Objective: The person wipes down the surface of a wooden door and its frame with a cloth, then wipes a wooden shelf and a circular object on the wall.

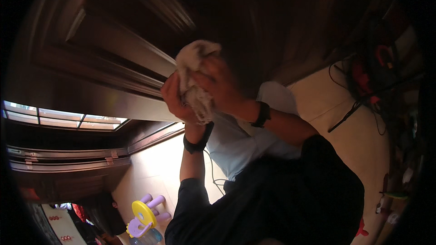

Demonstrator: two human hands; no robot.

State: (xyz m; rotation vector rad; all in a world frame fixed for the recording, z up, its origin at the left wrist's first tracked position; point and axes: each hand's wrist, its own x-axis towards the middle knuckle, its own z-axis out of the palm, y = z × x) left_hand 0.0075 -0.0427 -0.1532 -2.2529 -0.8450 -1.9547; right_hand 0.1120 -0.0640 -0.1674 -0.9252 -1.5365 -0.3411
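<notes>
A pale, crumpled cloth (191, 57) with a frayed lower end is bunched between my two hands, in front of dark panelled wood. My left hand (174, 99) grips its left side, fingers curled round it. From the right, my right hand (221, 84) is closed on the same cloth, slightly smeared by motion. The cloth's frayed part hangs below the fingers. Close behind is the dark wooden panel (122, 40) with raised mouldings; whether the cloth touches it I cannot tell. Black bands circle both wrists.
A yellow and purple child's chair (144, 213) stands on the light tiled floor (154, 168) at lower left. A dark cable (212, 168) lies near my leg. Red and black equipment with cords (363, 81) is at the right. A barred window (59, 115) is at far left.
</notes>
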